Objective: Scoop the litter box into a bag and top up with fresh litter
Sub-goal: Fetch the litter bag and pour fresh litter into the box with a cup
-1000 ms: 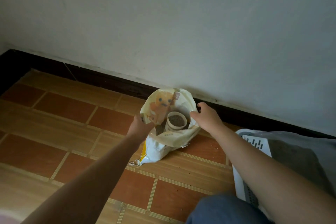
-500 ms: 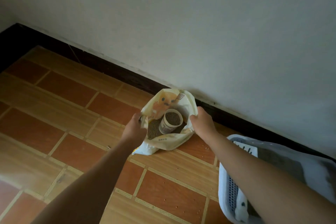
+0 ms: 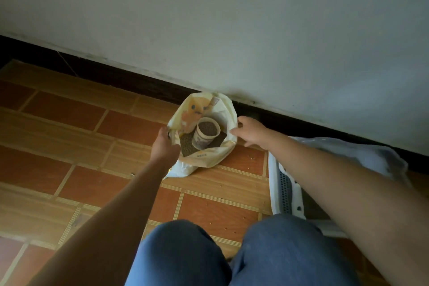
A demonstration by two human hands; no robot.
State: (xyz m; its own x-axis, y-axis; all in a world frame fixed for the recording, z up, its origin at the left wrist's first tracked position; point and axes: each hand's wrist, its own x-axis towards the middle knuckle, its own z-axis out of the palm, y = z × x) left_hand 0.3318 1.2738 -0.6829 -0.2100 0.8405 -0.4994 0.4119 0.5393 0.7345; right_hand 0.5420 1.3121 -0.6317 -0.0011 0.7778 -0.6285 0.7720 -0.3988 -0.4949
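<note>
A cream litter bag (image 3: 206, 158) with an orange cartoon print stands open on the tiled floor against the wall. Inside it a paper cup (image 3: 205, 134) full of dark granules leans on the loose litter. My left hand (image 3: 163, 145) grips the bag's left rim. My right hand (image 3: 250, 132) pinches the right rim, so the mouth is spread wide. The white litter box (image 3: 284, 189) with a slotted side stands at the right, partly hidden by my right forearm, with a pale plastic sheet (image 3: 362, 155) over its far part.
A dark skirting board (image 3: 116, 76) runs along the foot of the white wall just behind the bag. Stray litter grains (image 3: 220, 223) dot the orange tiles. My knees in blue trousers (image 3: 232, 255) fill the lower middle.
The view has dropped and my knees have come into sight. Both hands keep hold of the bag's rim and have pulled its mouth a little wider.
</note>
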